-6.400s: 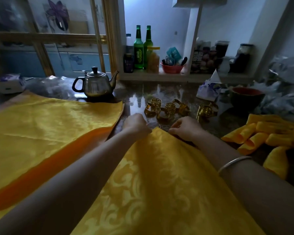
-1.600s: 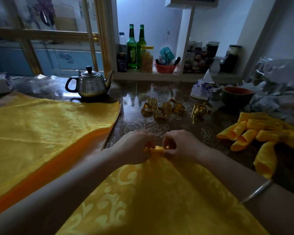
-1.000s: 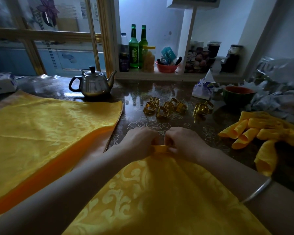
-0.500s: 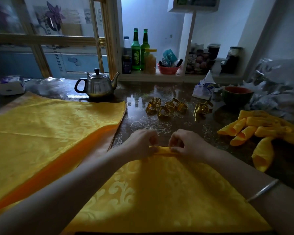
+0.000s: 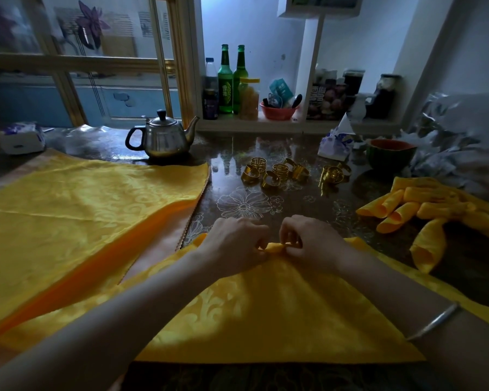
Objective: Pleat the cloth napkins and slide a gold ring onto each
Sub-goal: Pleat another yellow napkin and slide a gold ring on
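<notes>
A yellow patterned napkin (image 5: 266, 314) lies spread on the table right in front of me. Its far edge is gathered into narrow folds. My left hand (image 5: 235, 246) and my right hand (image 5: 314, 244) sit side by side on that edge, each pinching the folded strip between thumb and fingers. Several gold rings (image 5: 277, 172) lie in a loose group on the dark table beyond my hands. A pile of pleated, rolled yellow napkins (image 5: 424, 213) lies at the right.
A stack of flat yellow napkins (image 5: 76, 215) covers the left of the glossy flowered table (image 5: 243, 203). Behind stand a steel teapot (image 5: 161, 138), a tissue pack (image 5: 336, 142), a dark bowl (image 5: 390, 153), green bottles (image 5: 232, 80) and jars on a shelf.
The folded strip at the napkin's far edge has come nearer to me over the frames, and my hands have drawn back with it, staying close together on the folds.
</notes>
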Available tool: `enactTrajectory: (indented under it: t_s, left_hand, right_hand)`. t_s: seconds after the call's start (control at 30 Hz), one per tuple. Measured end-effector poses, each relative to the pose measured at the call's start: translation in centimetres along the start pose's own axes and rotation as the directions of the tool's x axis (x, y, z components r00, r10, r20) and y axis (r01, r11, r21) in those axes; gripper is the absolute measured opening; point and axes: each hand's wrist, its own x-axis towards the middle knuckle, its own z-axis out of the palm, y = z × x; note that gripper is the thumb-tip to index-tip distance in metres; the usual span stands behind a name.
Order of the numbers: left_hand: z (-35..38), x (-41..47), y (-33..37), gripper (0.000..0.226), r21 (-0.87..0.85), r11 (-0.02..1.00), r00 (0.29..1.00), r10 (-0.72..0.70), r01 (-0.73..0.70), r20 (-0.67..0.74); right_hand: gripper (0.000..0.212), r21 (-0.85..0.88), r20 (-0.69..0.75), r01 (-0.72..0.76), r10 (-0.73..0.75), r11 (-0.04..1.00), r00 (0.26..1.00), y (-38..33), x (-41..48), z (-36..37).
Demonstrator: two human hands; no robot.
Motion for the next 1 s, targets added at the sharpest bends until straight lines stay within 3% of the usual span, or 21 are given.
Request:
enactTrajectory:
  t_s: [0.13, 0.27, 0.33, 0.43, 0.6, 0.67, 0.77, 0.83, 1.0]
  left_hand:
    - [-0.6, -0.4, 0.0, 0.016, 0.006, 0.999, 0.999, -0.052, 0.052, 0.001]
    - [-0.6, 0.1, 0.1, 0.023, 0.017, 0.99, 0.988, -0.143, 0.142, 0.05]
    - [-0.7, 0.3, -0.1, 0.031, 0.02, 0.987, 0.981, -0.163, 0.161, 0.101]
    - [-1.0, 0.4, 0.1, 0.022, 0.067, 0.988, 0.977, -0.151, 0.142, 0.148]
    - [-0.8, 0.1, 1.1, 0.011, 0.157, 0.985, 0.997, -0.07, 0.066, 0.023]
    - [-0.5, -0.5, 1.2, 0.007, 0.094, 0.994, 0.999, -0.052, 0.051, 0.011]
    - [-0.2, -1.5, 0.8, 0.009, -0.084, 0.994, 0.997, -0.069, 0.071, 0.03]
    - [-0.2, -2.0, 0.3, 0.01, -0.164, 0.982, 0.995, -0.087, 0.094, 0.05]
    - [-0.6, -1.7, 0.2, 0.01, -0.272, 0.946, 0.984, -0.157, 0.176, 0.09]
  right_hand:
    - [0.009, 0.224, 0.055, -0.049, 0.038, 0.973, 0.998, 0.9, -0.4, -0.1]
    - [0.014, 0.251, 0.054, -0.077, 0.066, 0.965, 0.996, 0.9, -0.3, -0.5]
    - [0.025, 0.208, 0.074, -0.085, 0.071, 0.974, 0.995, 0.7, -0.2, -0.6]
    - [0.023, 0.035, 0.071, -0.062, 0.059, 0.997, 0.996, 0.3, -0.1, -0.7]
    - [0.014, -0.162, -0.049, 0.028, -0.037, 0.986, 0.998, -0.8, -0.7, -0.5]
    - [0.015, -0.118, -0.043, 0.046, -0.051, 0.992, 0.998, -0.6, -1.1, 0.0]
    - [0.012, 0.168, 0.03, -0.009, 0.004, 0.986, 1.0, 0.2, -1.7, 0.1]
    - [0.009, 0.271, 0.037, -0.029, 0.02, 0.962, 0.999, 0.6, -1.9, -0.1]
    - [0.02, 0.223, 0.061, -0.056, 0.043, 0.973, 0.997, 0.3, -1.8, -0.4]
